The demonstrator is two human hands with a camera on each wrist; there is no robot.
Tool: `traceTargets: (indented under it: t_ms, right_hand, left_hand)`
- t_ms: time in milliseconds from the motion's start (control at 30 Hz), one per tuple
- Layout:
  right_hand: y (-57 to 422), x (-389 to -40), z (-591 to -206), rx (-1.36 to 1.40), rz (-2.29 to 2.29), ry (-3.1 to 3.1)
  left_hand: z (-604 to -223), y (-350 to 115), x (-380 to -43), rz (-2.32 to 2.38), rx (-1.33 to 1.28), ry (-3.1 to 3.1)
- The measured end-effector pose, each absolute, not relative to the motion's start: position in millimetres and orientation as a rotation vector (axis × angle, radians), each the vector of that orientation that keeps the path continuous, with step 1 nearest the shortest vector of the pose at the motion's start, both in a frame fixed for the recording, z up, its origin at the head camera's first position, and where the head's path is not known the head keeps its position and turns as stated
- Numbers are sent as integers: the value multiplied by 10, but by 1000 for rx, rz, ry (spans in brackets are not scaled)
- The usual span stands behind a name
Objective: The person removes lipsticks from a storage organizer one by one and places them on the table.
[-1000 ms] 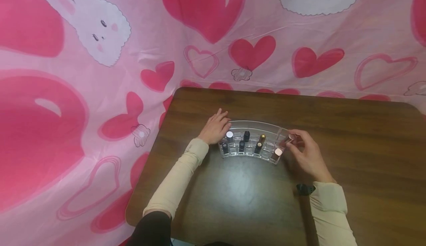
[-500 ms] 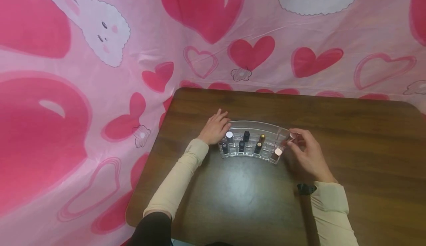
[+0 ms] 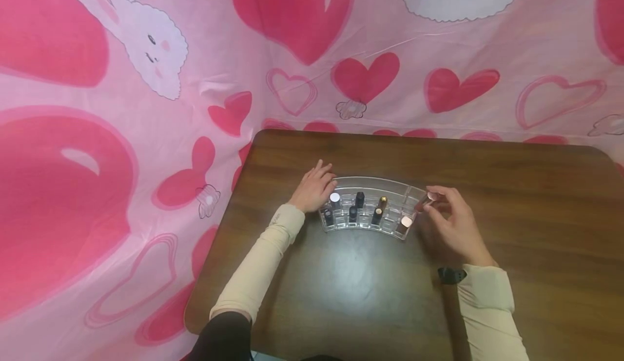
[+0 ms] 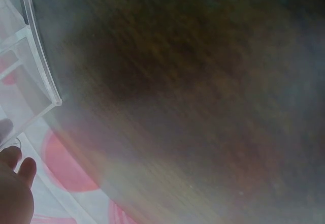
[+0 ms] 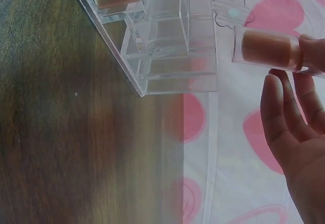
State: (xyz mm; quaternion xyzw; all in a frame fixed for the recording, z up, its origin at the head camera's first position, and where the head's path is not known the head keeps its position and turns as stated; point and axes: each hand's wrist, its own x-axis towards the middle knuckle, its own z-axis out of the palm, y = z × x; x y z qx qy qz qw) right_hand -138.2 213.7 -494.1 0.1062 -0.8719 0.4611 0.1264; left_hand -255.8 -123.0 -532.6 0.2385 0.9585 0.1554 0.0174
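A curved clear acrylic lipstick organizer [image 3: 352,229] stands on the table, with several tubes upright in its slots. My left hand [image 3: 313,188] lies at its left end, fingers extended along the side. Beyond the opposite end, my right hand [image 3: 455,223] pinches a clear-cased lipstick tube [image 5: 266,49] with brownish-pink colour inside. In the right wrist view a gap separates this tube from the stepped slots. A similar pink-topped tube [image 3: 405,223] sits in the front right slot. The left wrist view catches only a corner of the organizer [image 4: 53,94] and some fingertips [image 4: 26,170].
Black tubes [image 3: 359,199], a white-capped tube [image 3: 335,198] and a gold-topped tube [image 3: 383,202] occupy other slots. The brown wooden table [image 3: 341,307] has rounded corners. A pink heart-print cloth [image 3: 292,25] hangs behind and to the left.
My right hand has shifted slightly right with the lipstick tube, away from the organizer's end. The left hand stays where it was. The head view has turned a little.
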Motion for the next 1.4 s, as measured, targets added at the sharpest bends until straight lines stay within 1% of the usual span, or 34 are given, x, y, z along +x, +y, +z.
traceTargets:
  t_ms: [200, 400, 700, 967, 1400]
  right_hand:
    - [2163, -1388, -4920, 285, 1370, -2474]
    - [2163, -1396, -4899, 320, 1430, -2358]
    - [2067, -1292, -4676, 294, 1432, -2323]
    - [2232, -1377, -4922, 226, 1429, -2352]
    - [2285, -1362, -4972, 63, 1313, -2458]
  left_hand:
    - [-5326, -1222, -2568, 490, 741, 2983]
    - [-5335, -1217, -2566, 488, 749, 2987]
    - [-5340, -1222, -2560, 511, 741, 2979]
    - [-5341, -1230, -2562, 526, 734, 2975]
    - [-5326, -1216, -2545, 516, 723, 2972]
